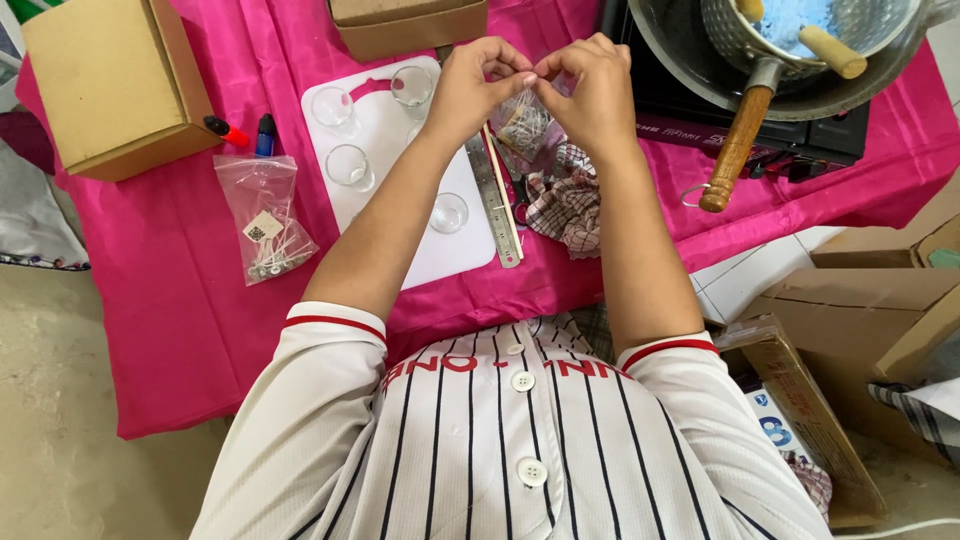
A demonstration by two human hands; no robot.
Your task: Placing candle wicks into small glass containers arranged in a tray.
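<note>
Both hands are raised together over the pink-covered table (180,280). My left hand (470,85) and my right hand (592,88) each pinch the top edge of a small clear plastic bag (524,125) that hangs between them, with small pale pieces inside. Just below the bag lie a metal ruler (492,195) and a thin wooden stick. A white board (455,255) to the left carries several small clear glass cups (349,165).
A second clear bag of wicks (265,225) lies left of the board. Two small bottles (245,132) rest by a cardboard box (110,85). A checked cloth (570,200), a pot with a wooden handle (735,145) on a stove, and floor boxes (850,330) sit to the right.
</note>
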